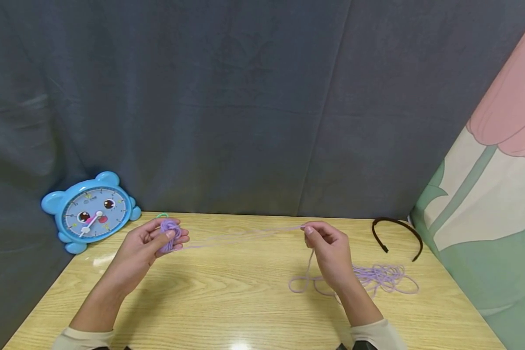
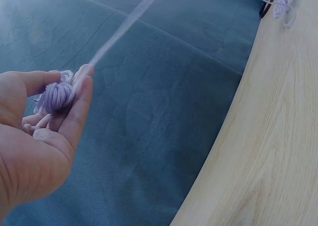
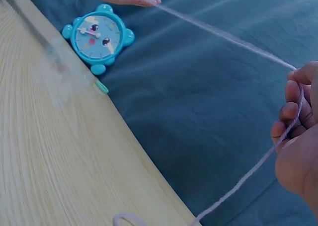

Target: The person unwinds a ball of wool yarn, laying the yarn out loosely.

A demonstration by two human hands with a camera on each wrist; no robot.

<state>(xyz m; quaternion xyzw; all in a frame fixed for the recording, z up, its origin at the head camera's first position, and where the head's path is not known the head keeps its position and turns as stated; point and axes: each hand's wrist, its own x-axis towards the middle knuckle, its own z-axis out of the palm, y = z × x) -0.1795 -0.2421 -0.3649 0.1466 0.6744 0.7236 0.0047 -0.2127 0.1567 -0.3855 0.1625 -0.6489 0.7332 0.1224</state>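
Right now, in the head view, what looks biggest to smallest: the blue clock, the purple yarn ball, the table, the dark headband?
1. Table
2. Blue clock
3. Dark headband, going by its whole arc, since the band is thin
4. Purple yarn ball, partly covered

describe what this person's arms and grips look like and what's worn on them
The left grip and right grip are bare hands, with no glove or ring showing. Both forearms are bare up to the plain cream left sleeve and right sleeve. Small black pieces show near both sleeves, too cut off to identify. No markings or cables show.
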